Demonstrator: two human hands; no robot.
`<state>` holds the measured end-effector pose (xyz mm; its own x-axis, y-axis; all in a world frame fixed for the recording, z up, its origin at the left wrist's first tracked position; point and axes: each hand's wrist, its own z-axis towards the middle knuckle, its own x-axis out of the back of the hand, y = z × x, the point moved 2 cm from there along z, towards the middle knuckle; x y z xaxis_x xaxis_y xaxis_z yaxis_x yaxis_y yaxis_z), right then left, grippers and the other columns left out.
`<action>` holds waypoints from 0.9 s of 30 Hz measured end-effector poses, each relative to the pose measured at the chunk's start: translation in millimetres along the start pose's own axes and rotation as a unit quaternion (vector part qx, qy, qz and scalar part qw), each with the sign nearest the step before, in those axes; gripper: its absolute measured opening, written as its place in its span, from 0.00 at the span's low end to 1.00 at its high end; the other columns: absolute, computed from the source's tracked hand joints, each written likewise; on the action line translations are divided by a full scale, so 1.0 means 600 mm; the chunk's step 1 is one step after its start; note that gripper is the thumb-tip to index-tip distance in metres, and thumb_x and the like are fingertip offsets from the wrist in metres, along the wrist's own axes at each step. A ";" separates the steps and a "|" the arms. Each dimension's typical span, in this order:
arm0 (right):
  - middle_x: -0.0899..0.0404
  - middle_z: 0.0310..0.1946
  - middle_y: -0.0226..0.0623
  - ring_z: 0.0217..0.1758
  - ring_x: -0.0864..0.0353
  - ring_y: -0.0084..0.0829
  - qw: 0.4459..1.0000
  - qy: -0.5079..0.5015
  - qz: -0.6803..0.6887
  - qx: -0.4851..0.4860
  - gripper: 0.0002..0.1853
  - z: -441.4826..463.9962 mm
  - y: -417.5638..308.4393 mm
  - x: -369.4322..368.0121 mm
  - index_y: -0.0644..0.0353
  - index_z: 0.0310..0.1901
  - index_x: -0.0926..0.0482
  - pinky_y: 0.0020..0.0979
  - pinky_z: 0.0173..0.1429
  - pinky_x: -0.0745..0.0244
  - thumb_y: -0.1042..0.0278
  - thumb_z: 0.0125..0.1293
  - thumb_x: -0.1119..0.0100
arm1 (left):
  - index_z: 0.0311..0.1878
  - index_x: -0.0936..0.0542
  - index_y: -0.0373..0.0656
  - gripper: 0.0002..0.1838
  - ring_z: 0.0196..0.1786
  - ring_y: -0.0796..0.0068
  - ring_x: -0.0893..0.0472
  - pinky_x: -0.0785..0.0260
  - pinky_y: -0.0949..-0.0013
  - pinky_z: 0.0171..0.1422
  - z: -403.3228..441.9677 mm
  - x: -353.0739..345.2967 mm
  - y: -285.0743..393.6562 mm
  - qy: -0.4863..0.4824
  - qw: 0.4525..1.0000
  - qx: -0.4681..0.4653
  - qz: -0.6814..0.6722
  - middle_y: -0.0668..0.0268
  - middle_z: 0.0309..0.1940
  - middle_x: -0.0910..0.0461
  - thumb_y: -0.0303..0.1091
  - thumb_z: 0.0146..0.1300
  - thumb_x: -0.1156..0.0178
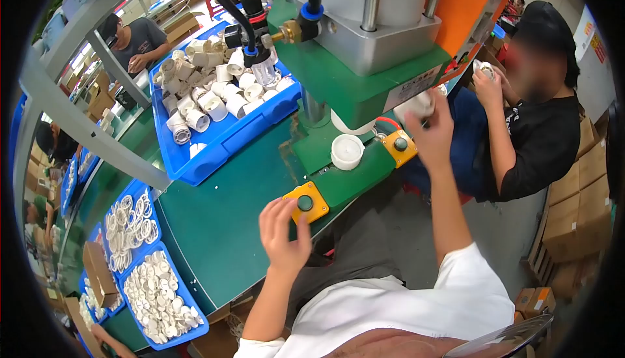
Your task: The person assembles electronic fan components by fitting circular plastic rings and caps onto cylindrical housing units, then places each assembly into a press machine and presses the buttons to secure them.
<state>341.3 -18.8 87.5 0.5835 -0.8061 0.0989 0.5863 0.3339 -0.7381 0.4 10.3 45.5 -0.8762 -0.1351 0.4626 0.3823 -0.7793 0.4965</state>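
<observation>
My left hand (pixel 285 237) is open, its fingers spread beside a yellow button box (pixel 314 211) with a dark round button; I cannot tell whether a fingertip touches it. My right hand (pixel 435 133) is raised to the right of the press and closed on a white plastic cylinder (pixel 414 108), partly hidden by the fingers. Below that hand sits a second yellow button box (pixel 405 157). Between the two boxes, a round white plastic part (pixel 347 151) stands on the green base under the press head (pixel 364 91).
A blue bin (pixel 218 156) heaped with white cylinders stands left of the press. Two blue trays (pixel 198 329) of white rings and small white pieces lie at the table's left. A co-worker (pixel 540 117) sits at right, holding a white part. Cardboard boxes (pixel 573 218) are stacked behind.
</observation>
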 end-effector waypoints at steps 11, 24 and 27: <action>0.13 0.44 0.43 0.46 0.14 0.46 0.909 -0.103 -0.302 0.268 0.13 0.151 0.077 -0.024 0.61 0.49 0.17 0.46 0.54 0.21 0.67 0.65 0.32 | 0.52 0.17 0.35 0.14 0.51 0.51 0.17 0.24 0.58 0.58 -0.028 -0.001 -0.045 0.014 0.988 0.146 -0.050 0.51 0.47 0.17 0.23 0.63 0.32; 0.14 0.44 0.50 0.47 0.16 0.53 0.867 -0.250 -0.417 0.106 0.15 0.096 -0.016 -0.024 0.62 0.48 0.16 0.51 0.51 0.24 0.60 0.70 0.40 | 0.50 0.16 0.40 0.14 0.56 0.49 0.19 0.28 0.52 0.64 0.197 0.108 -0.189 0.104 0.981 0.148 0.074 0.50 0.49 0.16 0.32 0.62 0.30; 0.17 0.22 0.46 0.29 0.15 0.50 0.851 -0.338 -0.400 -0.029 0.14 -0.019 -0.189 -0.040 0.62 0.28 0.14 0.46 0.38 0.21 0.59 0.65 0.36 | 0.58 0.16 0.43 0.26 0.62 0.48 0.20 0.29 0.50 0.69 0.276 0.089 -0.310 -0.007 0.964 0.231 0.131 0.49 0.55 0.17 0.44 0.60 0.27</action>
<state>254.6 -42.9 161.5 0.2114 -0.2910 0.9331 0.9310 -0.2306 -0.2828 -68.9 249.3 99.5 -0.7290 -0.2790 0.6251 0.6826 -0.3643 0.6335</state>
